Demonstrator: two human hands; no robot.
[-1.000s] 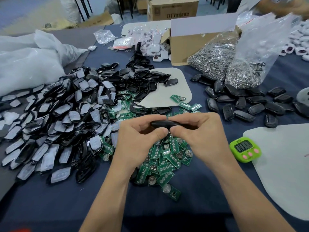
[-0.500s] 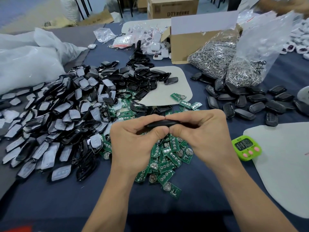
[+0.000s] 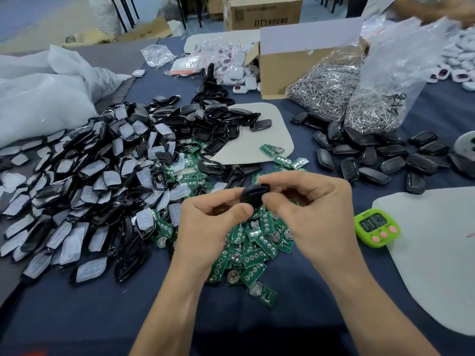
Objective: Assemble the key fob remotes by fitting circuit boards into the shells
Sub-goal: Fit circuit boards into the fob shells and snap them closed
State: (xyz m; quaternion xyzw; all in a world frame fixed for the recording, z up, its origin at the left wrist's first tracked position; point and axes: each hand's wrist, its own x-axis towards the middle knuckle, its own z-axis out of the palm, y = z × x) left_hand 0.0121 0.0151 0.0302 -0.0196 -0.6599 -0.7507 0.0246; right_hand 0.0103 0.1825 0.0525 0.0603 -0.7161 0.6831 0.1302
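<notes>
Dark blue cloth surface (image 3: 77, 317), above the heap of green circuit boards (image 3: 257, 250): my left hand (image 3: 205, 227) and right hand (image 3: 316, 214) keep fingers pinched on the black plastic fob shell (image 3: 253, 195), now turned from edge-on to upright, so likely closed.

Two hands (image 3: 205, 227) (image 3: 317, 214), one held fob (image 3: 253, 195), one green timer (image 3: 376, 227), two ring bags (image 3: 326, 91) (image 3: 385, 98).

Timer (image 3: 376, 227): green, lying on the table (image 3: 77, 317) at the grey mat's (image 3: 437, 253) edge, showing digits.
Clear bags (image 3: 331, 93): two, holding metal rings, leaning beside the cardboard box (image 3: 282, 73).
Cardboard box: sitting open at the far side.
White plastic sheeting (image 3: 38, 98): bunching up at left.
</notes>
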